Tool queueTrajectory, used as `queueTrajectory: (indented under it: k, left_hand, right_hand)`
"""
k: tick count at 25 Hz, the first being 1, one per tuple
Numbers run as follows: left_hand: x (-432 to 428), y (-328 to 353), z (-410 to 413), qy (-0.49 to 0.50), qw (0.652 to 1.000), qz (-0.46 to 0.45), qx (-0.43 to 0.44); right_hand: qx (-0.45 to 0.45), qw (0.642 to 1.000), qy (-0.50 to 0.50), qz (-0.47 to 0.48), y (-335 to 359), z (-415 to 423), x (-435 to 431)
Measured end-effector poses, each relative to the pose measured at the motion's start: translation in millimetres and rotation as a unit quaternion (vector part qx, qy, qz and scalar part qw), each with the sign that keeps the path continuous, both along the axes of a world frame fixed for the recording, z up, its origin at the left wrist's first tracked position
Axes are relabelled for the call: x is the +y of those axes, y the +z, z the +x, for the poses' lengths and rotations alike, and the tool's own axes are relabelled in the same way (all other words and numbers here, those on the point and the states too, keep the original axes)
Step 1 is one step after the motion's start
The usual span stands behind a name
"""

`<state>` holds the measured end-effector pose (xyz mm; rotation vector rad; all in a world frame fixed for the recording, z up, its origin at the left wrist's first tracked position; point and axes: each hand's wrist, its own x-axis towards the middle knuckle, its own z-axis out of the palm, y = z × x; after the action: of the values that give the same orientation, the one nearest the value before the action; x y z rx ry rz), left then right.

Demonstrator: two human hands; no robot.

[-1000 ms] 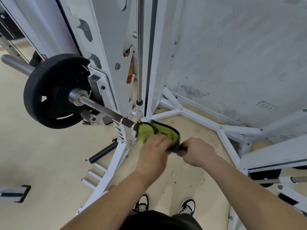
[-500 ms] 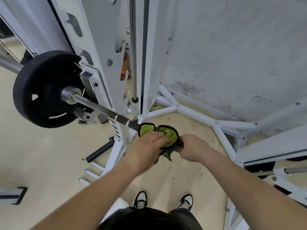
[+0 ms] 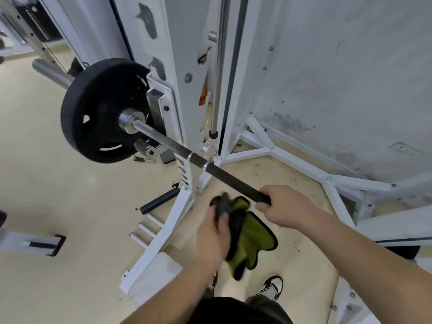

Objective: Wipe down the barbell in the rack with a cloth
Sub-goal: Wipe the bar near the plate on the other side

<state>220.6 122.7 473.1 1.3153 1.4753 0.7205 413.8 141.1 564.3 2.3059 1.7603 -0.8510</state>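
The barbell (image 3: 182, 149) runs diagonally from a black weight plate (image 3: 98, 111) at the upper left down to my right hand (image 3: 280, 206), which grips its dark knurled shaft. A green cloth with black edging (image 3: 253, 237) hangs below the bar, off the metal. My left hand (image 3: 211, 237) holds the cloth's upper end bunched in its fingers, just left of and below the bar.
The white rack upright (image 3: 184, 66) and its angled floor braces (image 3: 301, 157) stand behind the bar. A black roller (image 3: 160, 201) and short pegs sit low on the rack's left leg. A grey wall (image 3: 350, 66) is at the right. My shoes (image 3: 271, 286) are below.
The cloth has come off the bar and now hangs from my left hand, which dropped lower. My right hand kept its grip on the shaft. The view shifted right.
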Motion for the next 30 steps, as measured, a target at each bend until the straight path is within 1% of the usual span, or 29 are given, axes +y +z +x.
queueTrajectory:
  k: [1,2,3,5,6,8,10,12,13,14,15,16,17,18,19,20,21,22,23,24,25,26,28,29,30]
  left_hand:
    - [13,2,-8,0.082,0.993,-0.078,-0.025]
    - [26,6,-12,0.136,0.982,-0.118,-0.066]
    - [39,13,-13,0.167,0.972,-0.122,-0.108]
    - [72,32,-3,0.194,0.954,-0.111,-0.198]
    - [88,36,3,0.21,0.943,-0.119,-0.229]
    - [102,40,15,0.223,0.928,-0.16,-0.253]
    - [80,33,29,0.203,0.922,-0.21,-0.254]
    - [30,24,47,0.111,0.914,-0.272,-0.281]
    - [12,28,51,0.066,0.91,-0.281,-0.298]
    - [12,28,51,0.059,0.903,-0.287,-0.314]
    - [26,26,48,0.088,0.891,-0.296,-0.333]
    - [48,22,42,0.149,0.868,-0.308,-0.361]
    - [72,21,31,0.208,0.848,-0.305,-0.379]
    - [90,22,21,0.244,0.835,-0.293,-0.397]
    - [99,23,16,0.255,0.831,-0.289,-0.401]
    - [94,27,18,0.238,0.846,-0.29,-0.378]
    - [78,31,24,0.211,0.865,-0.295,-0.346]
    - [60,34,32,0.168,0.879,-0.297,-0.332]
    - [45,38,37,0.125,0.888,-0.296,-0.331]
    - [45,38,38,0.114,0.886,-0.303,-0.332]
    - [56,37,33,0.135,0.877,-0.312,-0.339]
    - [74,35,25,0.183,0.865,-0.313,-0.347]
    - [112,33,10,0.284,0.839,-0.286,-0.365]
    - [116,32,11,0.307,0.835,-0.27,-0.367]
    - [108,35,17,0.3,0.848,-0.264,-0.348]
  right_hand:
    - [0.0,1.0,0.001,0.02,1,-6,6]
    - [-0.003,0.999,0.003,0.042,1,-12,13]
    - [-0.005,0.998,0.005,0.061,-1,-18,20]
    - [-0.018,0.997,0.009,0.07,-6,-28,34]
    - [-0.034,0.997,0.012,0.066,-8,-32,39]
    - [-0.056,0.996,0.005,0.063,-10,-34,42]
    - [-0.059,0.996,-0.008,0.066,-11,-33,40]
    - [-0.052,0.995,-0.019,0.079,-10,-31,40]
    - [-0.046,0.996,-0.018,0.08,-9,-31,39]
    - [-0.044,0.996,-0.016,0.078,-9,-31,38]
    - [-0.041,0.996,-0.015,0.076,-8,-32,38]
    - [-0.038,0.996,-0.019,0.075,-7,-32,37]
    - [-0.034,0.996,-0.024,0.074,-7,-32,37]
    - [-0.033,0.996,-0.03,0.075,-8,-32,36]
    - [-0.035,0.996,-0.036,0.076,-8,-31,36]
    - [-0.038,0.996,-0.037,0.074,-8,-32,37]
    - [-0.039,0.996,-0.037,0.071,-7,-32,39]
    - [-0.041,0.996,-0.037,0.071,-6,-33,41]
    - [-0.044,0.996,-0.037,0.069,-5,-32,42]
    - [-0.043,0.996,-0.039,0.068,-6,-32,42]
    - [-0.038,0.996,-0.044,0.069,-6,-33,41]
    - [-0.033,0.996,-0.048,0.073,-6,-34,40]
    - [-0.029,0.995,-0.046,0.08,-7,-35,38]
    - [-0.028,0.996,-0.046,0.077,-7,-34,38]
    - [-0.027,0.996,-0.049,0.071,-7,-33,39]
